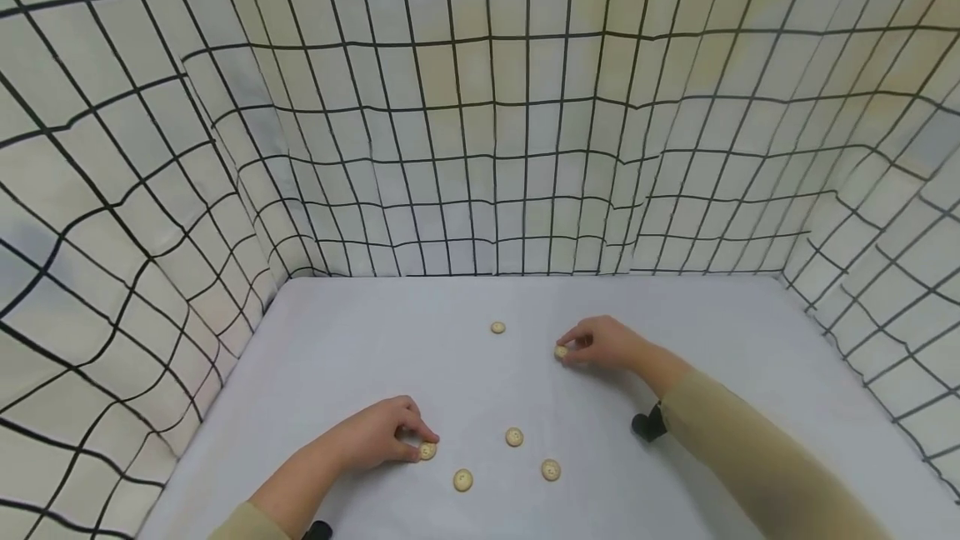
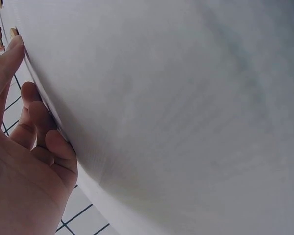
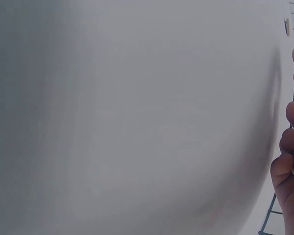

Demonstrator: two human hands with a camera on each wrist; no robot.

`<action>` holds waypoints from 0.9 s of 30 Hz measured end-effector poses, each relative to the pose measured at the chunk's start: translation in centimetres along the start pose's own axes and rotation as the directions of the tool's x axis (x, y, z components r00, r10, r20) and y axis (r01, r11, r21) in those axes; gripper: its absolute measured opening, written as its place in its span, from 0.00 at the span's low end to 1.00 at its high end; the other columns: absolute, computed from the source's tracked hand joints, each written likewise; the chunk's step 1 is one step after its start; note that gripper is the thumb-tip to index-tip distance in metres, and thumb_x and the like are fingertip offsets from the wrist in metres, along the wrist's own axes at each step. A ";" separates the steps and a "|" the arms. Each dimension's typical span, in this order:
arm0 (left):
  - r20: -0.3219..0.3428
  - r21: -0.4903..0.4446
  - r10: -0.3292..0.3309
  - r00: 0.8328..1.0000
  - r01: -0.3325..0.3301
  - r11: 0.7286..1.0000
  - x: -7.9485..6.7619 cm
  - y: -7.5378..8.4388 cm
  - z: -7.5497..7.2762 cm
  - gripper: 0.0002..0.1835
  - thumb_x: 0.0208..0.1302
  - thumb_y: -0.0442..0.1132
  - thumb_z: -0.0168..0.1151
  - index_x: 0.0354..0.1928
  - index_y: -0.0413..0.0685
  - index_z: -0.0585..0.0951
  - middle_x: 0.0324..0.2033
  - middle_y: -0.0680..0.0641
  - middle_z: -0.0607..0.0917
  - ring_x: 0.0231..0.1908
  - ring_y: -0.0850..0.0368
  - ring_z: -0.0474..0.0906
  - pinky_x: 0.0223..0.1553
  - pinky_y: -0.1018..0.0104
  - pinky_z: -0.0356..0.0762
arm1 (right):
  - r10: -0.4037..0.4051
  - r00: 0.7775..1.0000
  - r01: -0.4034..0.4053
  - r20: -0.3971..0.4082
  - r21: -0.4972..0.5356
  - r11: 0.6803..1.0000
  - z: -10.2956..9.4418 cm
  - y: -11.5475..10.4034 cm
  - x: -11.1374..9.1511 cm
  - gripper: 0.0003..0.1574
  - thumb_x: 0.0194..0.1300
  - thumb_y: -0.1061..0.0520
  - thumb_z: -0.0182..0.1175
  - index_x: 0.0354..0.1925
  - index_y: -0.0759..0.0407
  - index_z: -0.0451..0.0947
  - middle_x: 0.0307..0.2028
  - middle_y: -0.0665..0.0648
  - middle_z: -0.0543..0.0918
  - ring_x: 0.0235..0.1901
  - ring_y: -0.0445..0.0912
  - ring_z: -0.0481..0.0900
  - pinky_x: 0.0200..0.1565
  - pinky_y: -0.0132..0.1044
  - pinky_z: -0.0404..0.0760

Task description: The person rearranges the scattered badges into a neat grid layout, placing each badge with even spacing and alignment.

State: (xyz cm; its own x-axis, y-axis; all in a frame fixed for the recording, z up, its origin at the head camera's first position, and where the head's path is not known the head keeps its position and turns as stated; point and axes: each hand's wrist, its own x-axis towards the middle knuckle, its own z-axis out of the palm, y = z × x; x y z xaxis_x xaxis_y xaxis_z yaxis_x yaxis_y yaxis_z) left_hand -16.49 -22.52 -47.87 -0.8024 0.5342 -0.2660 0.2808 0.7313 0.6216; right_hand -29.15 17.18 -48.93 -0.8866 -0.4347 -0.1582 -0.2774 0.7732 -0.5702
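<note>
My left hand (image 1: 375, 433) pinches a round pale wooden button (image 1: 427, 451) between thumb and index finger, low over the white table at centre left. In the left wrist view that hand (image 2: 36, 161) has its other fingers loosely bent against the cloth. Farther back and to the right, my right hand (image 1: 609, 343) holds another such button (image 1: 561, 352) by its edges between thumb and forefinger. Its fingers (image 3: 284, 164) show at the right edge of the right wrist view. Between the hands lie more buttons, one (image 1: 513, 437) in the middle and one (image 1: 462, 480) close to the left hand.
One button (image 1: 498, 327) lies alone toward the back, another (image 1: 551, 470) at the front right. White walls with a black grid (image 1: 487, 157) enclose the white table (image 1: 360, 332) at the back and sides. A black wrist device (image 1: 649, 423) hangs under the right sleeve.
</note>
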 end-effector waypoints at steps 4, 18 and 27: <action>-0.005 -0.004 -0.010 1.000 0.010 1.000 -0.2 0.2 0.0 0.13 0.56 0.40 0.74 0.43 0.64 0.90 0.36 0.61 0.76 0.37 0.61 0.70 0.39 0.66 0.69 | 0.029 1.000 -0.029 -0.011 0.026 0.999 -0.2 -0.4 1.0 0.16 0.58 0.46 0.72 0.46 0.43 0.87 0.34 0.48 0.79 0.37 0.45 0.72 0.40 0.40 0.72; -0.008 0.003 -0.045 0.999 0.045 0.999 0.0 0.1 0.2 0.13 0.56 0.41 0.74 0.42 0.67 0.90 0.36 0.62 0.75 0.37 0.62 0.69 0.39 0.66 0.68 | 0.097 0.994 -0.096 -0.041 0.040 0.995 -0.5 -0.7 3.7 0.20 0.60 0.45 0.71 0.50 0.46 0.86 0.40 0.52 0.80 0.41 0.48 0.73 0.43 0.43 0.73; -0.009 -0.002 -0.048 0.999 0.048 0.999 -0.2 0.2 0.2 0.13 0.56 0.40 0.74 0.43 0.65 0.90 0.36 0.61 0.76 0.36 0.61 0.68 0.38 0.66 0.68 | 0.067 0.996 -0.067 -0.056 -0.001 0.998 0.0 -1.3 4.7 0.20 0.61 0.45 0.69 0.51 0.47 0.86 0.40 0.52 0.81 0.41 0.47 0.74 0.46 0.44 0.72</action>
State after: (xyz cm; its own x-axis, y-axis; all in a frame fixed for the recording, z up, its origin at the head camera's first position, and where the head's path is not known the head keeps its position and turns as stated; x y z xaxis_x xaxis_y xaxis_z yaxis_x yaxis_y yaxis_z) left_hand -16.15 -22.42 -47.79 -0.8196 0.4945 -0.2894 0.2406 0.7553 0.6096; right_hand -32.96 14.13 -48.90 -0.9226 -0.3551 -0.1506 -0.2174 0.8013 -0.5574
